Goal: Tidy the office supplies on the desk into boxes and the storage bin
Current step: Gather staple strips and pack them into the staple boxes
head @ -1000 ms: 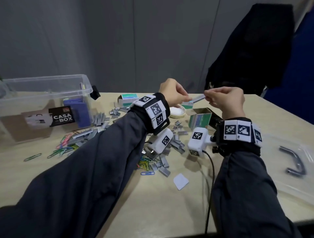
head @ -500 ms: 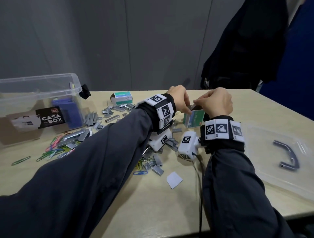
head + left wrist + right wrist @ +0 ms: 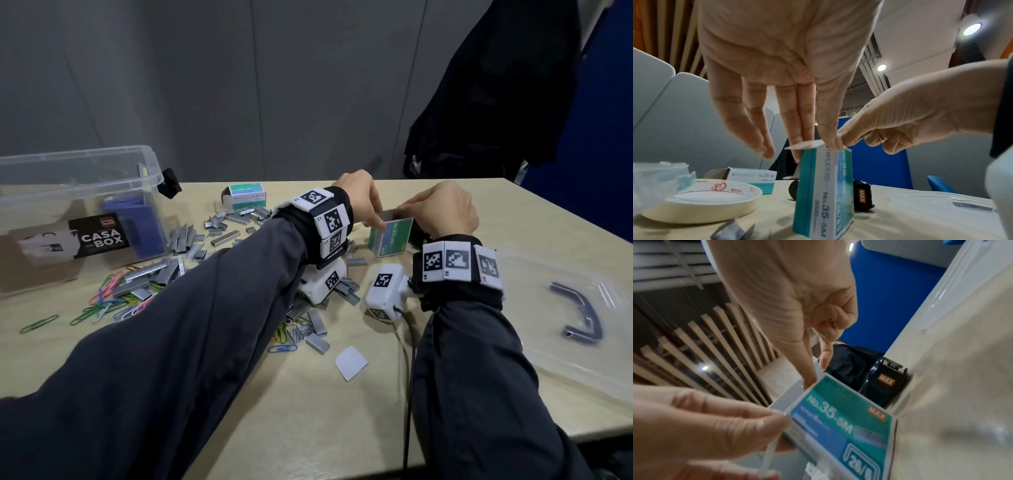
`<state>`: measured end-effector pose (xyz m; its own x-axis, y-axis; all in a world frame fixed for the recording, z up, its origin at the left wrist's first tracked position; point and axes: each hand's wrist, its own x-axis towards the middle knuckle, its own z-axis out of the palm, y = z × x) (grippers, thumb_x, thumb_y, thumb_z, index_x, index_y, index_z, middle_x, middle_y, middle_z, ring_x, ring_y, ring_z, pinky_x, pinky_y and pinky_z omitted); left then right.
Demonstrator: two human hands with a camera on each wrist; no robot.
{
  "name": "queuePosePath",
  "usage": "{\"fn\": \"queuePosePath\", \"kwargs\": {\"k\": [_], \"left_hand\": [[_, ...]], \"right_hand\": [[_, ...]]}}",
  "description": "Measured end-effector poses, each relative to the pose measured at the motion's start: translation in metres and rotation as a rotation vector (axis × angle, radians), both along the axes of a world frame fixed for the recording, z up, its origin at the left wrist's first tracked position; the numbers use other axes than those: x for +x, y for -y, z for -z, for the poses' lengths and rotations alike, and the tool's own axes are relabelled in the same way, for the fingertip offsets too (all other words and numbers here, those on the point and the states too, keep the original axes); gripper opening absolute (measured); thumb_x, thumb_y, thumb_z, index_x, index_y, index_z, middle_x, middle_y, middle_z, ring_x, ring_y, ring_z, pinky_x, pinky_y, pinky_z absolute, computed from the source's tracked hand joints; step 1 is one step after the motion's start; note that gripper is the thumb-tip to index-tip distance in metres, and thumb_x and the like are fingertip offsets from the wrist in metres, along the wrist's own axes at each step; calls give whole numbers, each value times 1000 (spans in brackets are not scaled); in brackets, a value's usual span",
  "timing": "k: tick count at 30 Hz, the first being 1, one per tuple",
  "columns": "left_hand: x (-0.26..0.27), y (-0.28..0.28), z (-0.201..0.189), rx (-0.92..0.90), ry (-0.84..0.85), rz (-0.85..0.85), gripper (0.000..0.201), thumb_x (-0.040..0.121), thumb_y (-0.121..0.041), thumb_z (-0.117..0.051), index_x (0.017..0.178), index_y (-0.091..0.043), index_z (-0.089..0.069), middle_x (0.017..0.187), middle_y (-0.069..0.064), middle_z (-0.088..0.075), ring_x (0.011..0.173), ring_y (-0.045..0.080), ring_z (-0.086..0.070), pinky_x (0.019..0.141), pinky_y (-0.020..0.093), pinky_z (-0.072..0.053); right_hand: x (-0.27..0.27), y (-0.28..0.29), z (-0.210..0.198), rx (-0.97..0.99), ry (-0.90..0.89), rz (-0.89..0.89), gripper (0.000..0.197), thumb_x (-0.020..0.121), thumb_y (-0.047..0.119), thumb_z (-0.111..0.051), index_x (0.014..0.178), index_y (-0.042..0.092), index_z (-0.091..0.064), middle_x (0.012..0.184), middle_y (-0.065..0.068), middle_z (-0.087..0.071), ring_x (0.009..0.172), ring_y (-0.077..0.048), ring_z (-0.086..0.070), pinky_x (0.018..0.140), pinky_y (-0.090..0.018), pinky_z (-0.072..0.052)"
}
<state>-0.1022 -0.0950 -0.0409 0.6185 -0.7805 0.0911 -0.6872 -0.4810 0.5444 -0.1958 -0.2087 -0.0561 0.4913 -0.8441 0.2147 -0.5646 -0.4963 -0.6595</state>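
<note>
A green staples box [image 3: 388, 240] stands on end on the desk, its top open. My left hand [image 3: 363, 202] reaches down from the left, and its thumb and fingers [image 3: 797, 142] pinch the box's white top flap. My right hand [image 3: 442, 209] is at the same opening from the right. Its index fingertip [image 3: 809, 374] dips behind the box's top edge, the thumb sits just above, and the other fingers are curled. Anything between those tips is hidden. Loose grey staple strips [image 3: 191, 240] and coloured paperclips [image 3: 106, 301] lie scattered to the left.
A clear storage bin [image 3: 41, 192] stands at the back left with a blue item [image 3: 137, 226] inside. A second staples box [image 3: 245, 197], a tape roll [image 3: 701, 203] and a black MAX stapler [image 3: 862, 198] lie near the hands. A plastic bag [image 3: 579, 311] lies on the right.
Both hands came down from above the desk to the top of the upright staples box. The grey staple strip the right hand carried no longer shows.
</note>
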Motion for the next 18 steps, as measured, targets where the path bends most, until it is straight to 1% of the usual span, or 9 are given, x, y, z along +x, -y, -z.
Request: {"fn": "queuePosePath", "kwargs": {"k": [2, 4, 6, 8, 10, 12, 15, 17, 18], "left_hand": [[0, 1, 0, 2, 5, 0, 33, 71, -27, -86, 98, -11, -74, 87, 5, -76, 89, 16, -70, 66, 27, -55], [0, 1, 0, 2, 1, 2, 34, 71, -27, -86, 99, -11, -74, 88, 6, -75, 84, 15, -68, 62, 24, -52], [1, 1, 0, 4, -6, 6, 35, 72, -26, -85, 100, -10, -73, 90, 7, -75, 79, 13, -64, 59, 20, -49], [1, 1, 1, 8, -17, 16, 34, 73, -25, -85, 102, -11, -73, 92, 8, -75, 82, 12, -63, 59, 19, -49], [3, 0, 1, 6, -32, 22, 34, 74, -26, -84, 103, -12, -73, 99, 7, -73, 91, 13, -62, 64, 22, -52], [8, -3, 1, -9, -62, 12, 37, 73, -29, -84, 104, -14, -73, 106, 6, -70, 98, 17, -62, 72, 28, -54], [19, -11, -1, 19, -108, -6, 42, 76, -33, -81, 109, -9, -70, 104, 8, -70, 88, 19, -64, 75, 34, -60], [28, -14, -2, 57, -117, -20, 39, 84, -34, -74, 109, -5, -70, 105, 9, -70, 87, 19, -63, 78, 39, -60], [31, -15, -2, 60, -124, -26, 38, 89, -35, -67, 108, -3, -69, 105, 10, -70, 88, 19, -62, 77, 40, -60]], "right_hand": [[-6, 2, 1, 29, 91, 3, 10, 86, 29, -72, 94, 28, -78, 105, 0, -71, 101, -24, -63, 73, -30, -41], [-10, 6, 1, 48, 176, 35, 15, 91, 25, -64, 99, 27, -77, 110, -2, -70, 106, -26, -61, 75, -30, -41], [-11, 11, 3, 73, 189, 66, 24, 93, 14, -55, 101, 22, -76, 114, -7, -69, 109, -31, -59, 76, -31, -41], [-10, 15, 7, 101, 95, 73, 28, 92, 7, -47, 105, 8, -72, 117, -16, -65, 110, -38, -57, 76, -32, -40], [-7, 20, 14, 134, -43, 43, 25, 92, 7, -45, 107, -3, -63, 118, -23, -61, 110, -41, -55, 76, -35, -40], [-5, 24, 19, 159, -177, -17, 19, 92, 10, -49, 103, -3, -60, 116, -24, -61, 104, -38, -57, 74, -36, -41], [-2, 27, 22, 174, -295, -106, 23, 89, 12, -57, 104, -3, -65, 104, -19, -65, 85, -31, -58, 67, -31, -41], [-2, 27, 23, 168, -359, -133, 24, 87, 11, -60, 107, 1, -67, 105, -18, -66, 84, -30, -60, 61, -27, -39], [-2, 27, 23, 162, -377, -134, 25, 85, 10, -62, 108, 3, -68, 106, -18, -67, 85, -30, -61, 59, -27, -39]]}}
